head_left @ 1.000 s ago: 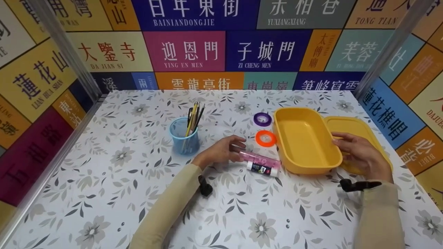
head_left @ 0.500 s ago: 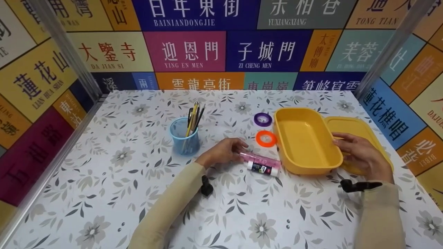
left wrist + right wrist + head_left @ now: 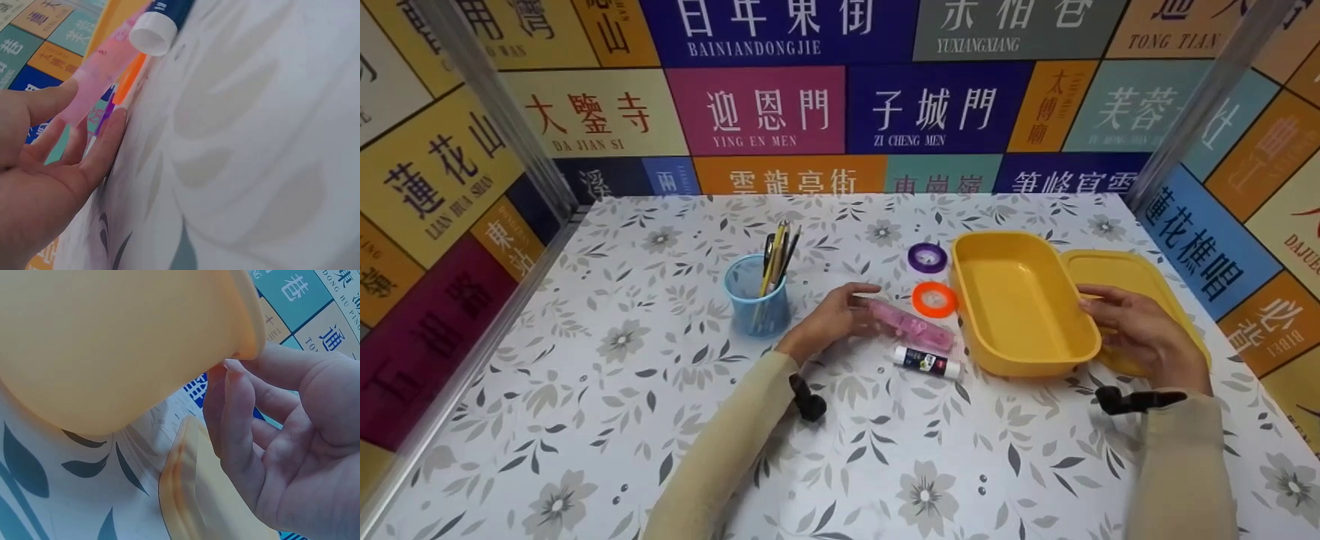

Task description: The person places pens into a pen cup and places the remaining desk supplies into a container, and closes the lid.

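Observation:
My left hand (image 3: 840, 315) pinches one end of a long, see-through pink case (image 3: 911, 326) between thumb and fingers; its exact kind is unclear. In the left wrist view the pink case (image 3: 104, 76) slants up, away from the tabletop. Beside it lies a white-capped glue stick (image 3: 928, 362) with a dark label. My right hand (image 3: 1144, 330) touches the right side of an open yellow box (image 3: 1027, 367). In the right wrist view its loosely bent fingers (image 3: 239, 405) meet the outside of the box just under the rim, none visibly inside.
An orange tape roll (image 3: 934, 300) and a purple tape roll (image 3: 927, 258) lie left of the box. The yellow lid (image 3: 1125, 270) lies under the right hand's side. Further left stands a blue pen cup (image 3: 757, 307) with several pencils. Printed panels enclose the table.
My left hand has gripped the pink case and lifted it off, up and back from the glue stick, which it lay against before. The right hand stays at the box.

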### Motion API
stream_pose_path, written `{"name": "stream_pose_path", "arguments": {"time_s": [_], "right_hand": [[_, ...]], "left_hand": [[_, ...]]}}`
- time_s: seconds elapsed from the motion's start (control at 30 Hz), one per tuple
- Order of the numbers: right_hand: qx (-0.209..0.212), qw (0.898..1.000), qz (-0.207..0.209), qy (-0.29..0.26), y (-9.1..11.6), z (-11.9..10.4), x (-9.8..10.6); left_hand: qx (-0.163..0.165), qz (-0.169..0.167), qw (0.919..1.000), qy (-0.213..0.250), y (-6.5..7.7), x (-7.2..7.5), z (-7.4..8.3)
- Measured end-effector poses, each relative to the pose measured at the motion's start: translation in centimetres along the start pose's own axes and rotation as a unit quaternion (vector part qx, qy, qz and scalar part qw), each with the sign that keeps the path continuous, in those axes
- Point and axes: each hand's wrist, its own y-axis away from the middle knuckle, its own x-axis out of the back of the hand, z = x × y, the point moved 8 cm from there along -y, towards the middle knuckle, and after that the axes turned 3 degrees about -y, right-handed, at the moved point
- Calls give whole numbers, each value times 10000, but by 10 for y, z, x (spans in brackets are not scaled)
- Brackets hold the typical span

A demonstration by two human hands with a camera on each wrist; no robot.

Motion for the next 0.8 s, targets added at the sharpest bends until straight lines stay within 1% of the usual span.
{"name": "stream_pose_path", "arguments": {"time_s": [0.03,0.1,0.17,0.23,0.33,0.4,0.5,0.57,0.63,0.73,0.8], "right_hand": [[-18,10000,25,21,0,0,0],[-35,10000,22,-1,0,1,0],[-16,10000,-1,27,0,1,0],[-10,10000,-23,74,0,0,0],[6,9999,-62,125,1,0,0],[-12,9999,-76,81,1,0,0],[-1,9999,-94,-33,1,0,-1],[29,9999,-110,-89,1,-1,-2],[58,10000,-79,-13,1,-1,-2],[78,10000,-44,37,1,-2,-1],[48,10000,-6,64,1,-1,-1]], "left_hand": [[61,108,9994,337,0,1,-1],[119,340,9957,856,-1,4,-2],[71,542,9912,1207,-1,7,0],[43,731,9873,1411,-2,10,3],[-10,888,9809,1733,-2,14,8],[-15,1028,9763,1904,-2,17,10],[-137,1217,9696,2120,-2,24,10],[-251,1317,9642,2288,-3,27,9],[-349,1367,9600,2420,-4,30,8],[-340,1413,9540,2622,-5,31,2],[-270,1443,9525,2668,-6,32,-2]]}}
